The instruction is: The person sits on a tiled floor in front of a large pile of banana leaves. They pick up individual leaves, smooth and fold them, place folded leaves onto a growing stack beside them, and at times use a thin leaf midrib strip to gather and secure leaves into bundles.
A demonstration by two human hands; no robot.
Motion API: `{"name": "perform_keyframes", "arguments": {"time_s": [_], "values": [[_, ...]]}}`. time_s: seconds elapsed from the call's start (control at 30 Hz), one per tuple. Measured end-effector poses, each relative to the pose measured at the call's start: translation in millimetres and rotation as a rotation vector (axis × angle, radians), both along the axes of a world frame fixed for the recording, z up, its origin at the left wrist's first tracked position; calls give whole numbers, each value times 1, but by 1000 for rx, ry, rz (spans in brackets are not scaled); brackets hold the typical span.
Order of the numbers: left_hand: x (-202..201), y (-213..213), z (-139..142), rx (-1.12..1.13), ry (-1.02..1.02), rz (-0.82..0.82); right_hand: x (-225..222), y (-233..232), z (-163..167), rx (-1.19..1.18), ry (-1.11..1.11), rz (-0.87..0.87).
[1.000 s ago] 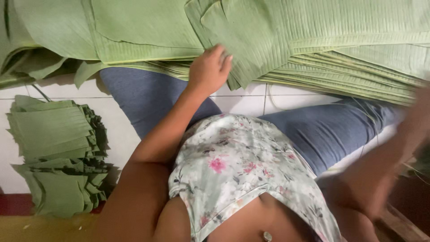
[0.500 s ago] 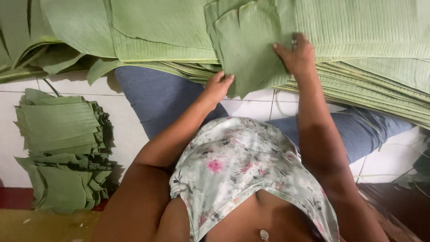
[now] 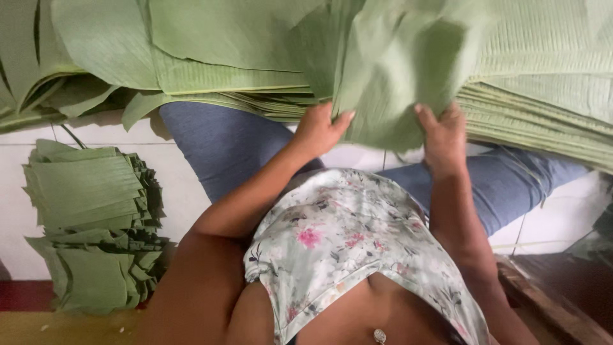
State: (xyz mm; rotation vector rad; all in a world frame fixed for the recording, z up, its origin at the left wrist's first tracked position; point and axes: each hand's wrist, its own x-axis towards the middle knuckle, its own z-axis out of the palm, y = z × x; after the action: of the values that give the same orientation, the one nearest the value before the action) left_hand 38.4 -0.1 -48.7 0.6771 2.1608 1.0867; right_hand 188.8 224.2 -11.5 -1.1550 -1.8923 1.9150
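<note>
Both hands, left (image 3: 317, 131) and right (image 3: 442, 131), had their fingers closed on the lower edge of a leaf piece (image 3: 399, 76), held up off the big leaf pile (image 3: 543, 96) over the lap, apparently to separate it, with cut stacks (image 3: 89, 223) on the floor (image 3: 25, 198) to the left.

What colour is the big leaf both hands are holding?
Green, with fine ribbed lines; the leaf shows best in the head view.

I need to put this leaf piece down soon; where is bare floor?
Bare white tile floor lies between the cut-leaf stacks and the blue-clad leg. Ahead, the big leaf pile is crowded, both hands, left, right, gripping the leaf piece.
</note>
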Motion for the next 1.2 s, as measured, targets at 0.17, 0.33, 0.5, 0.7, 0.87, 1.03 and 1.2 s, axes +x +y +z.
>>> {"name": "perform_keyframes", "arguments": {"time_s": [0.17, 0.33, 0.5, 0.7, 0.87, 1.03, 1.2], "values": [[-45, 21, 24, 524, 294, -15, -15, 15, -9, 4, 454, 37], [-51, 25, 1, 450, 183, 12, -26, 7, -40, 177, 118, 59], [-38, 20, -46, 312, -67, 32, -17, -8, -53, 206, 106, -24], [-33, 14, -73, 113, -730, 433, -7, -22, -66, -38, -4, -7], [-30, 7, -67, 85, -614, 378, -3, -28, -68, -93, 13, -49], [-26, -7, -32, -84, 172, 12, 7, -31, -72, -146, -141, -142], [-37, -13, 22, 15, 346, 16, 37, 4, -65, 173, -169, -81]]}}
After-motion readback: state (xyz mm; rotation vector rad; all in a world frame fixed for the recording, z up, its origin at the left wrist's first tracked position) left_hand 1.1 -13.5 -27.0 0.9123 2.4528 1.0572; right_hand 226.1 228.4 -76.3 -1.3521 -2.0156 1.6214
